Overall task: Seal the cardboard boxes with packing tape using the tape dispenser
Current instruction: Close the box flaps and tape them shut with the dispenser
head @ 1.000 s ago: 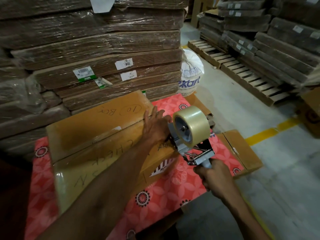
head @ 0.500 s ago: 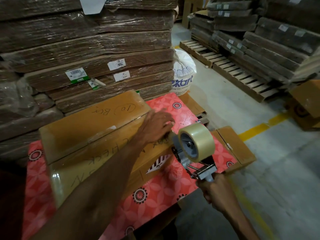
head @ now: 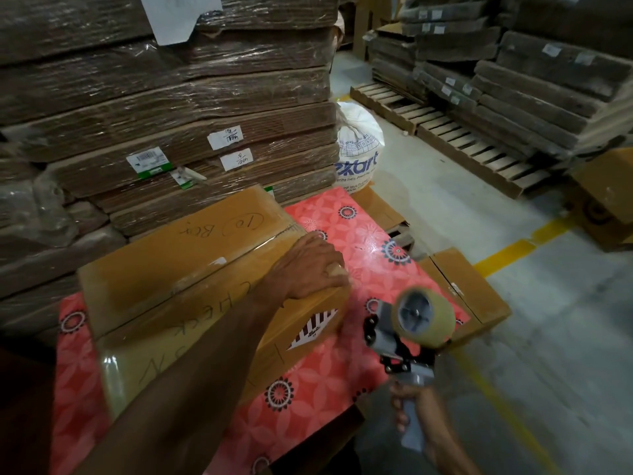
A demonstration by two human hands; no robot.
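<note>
Pinning down the cardboard box (head: pixel 171 269) end, holding the tape dispenser (head: pixel 394 334) clear.

Curling the left hand (head: pixel 308 269) fingers over the right end of the box, bearing down at the end of the glossy taped seam, probably rubbing the tape tail flat for a firm bond. Wrapping the right hand (head: pixel 418 416) tight around the dispenser handle, hovering it right of the box and nearer, not touching, likely readying another strip. Steadying the box centre-left on the red patterned cover (head: pixel 363 234).
</note>
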